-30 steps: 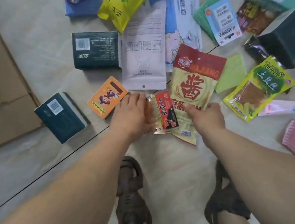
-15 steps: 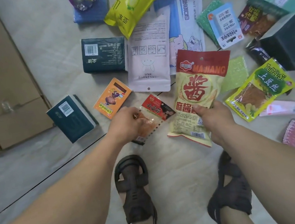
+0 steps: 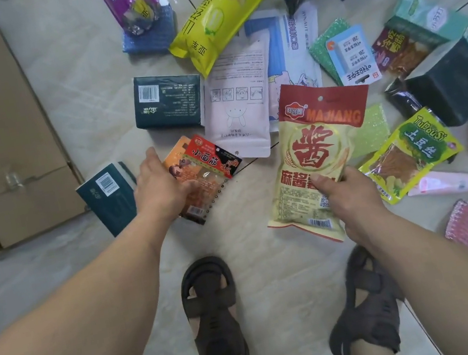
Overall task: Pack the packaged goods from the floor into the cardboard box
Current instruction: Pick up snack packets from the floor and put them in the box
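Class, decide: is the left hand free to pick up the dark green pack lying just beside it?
Probably not yet. The left hand is already gripping the small red snack packet, so although the dark green pack lies unobstructed alongside, its fingers are occupied.

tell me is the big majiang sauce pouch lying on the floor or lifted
Lifted. The right hand grips the MAJIANG pouch by its lower edge, its top raised over the green sponge.

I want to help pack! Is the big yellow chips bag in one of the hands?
No, the yellow chips bag lies on the floor, far from both hands.
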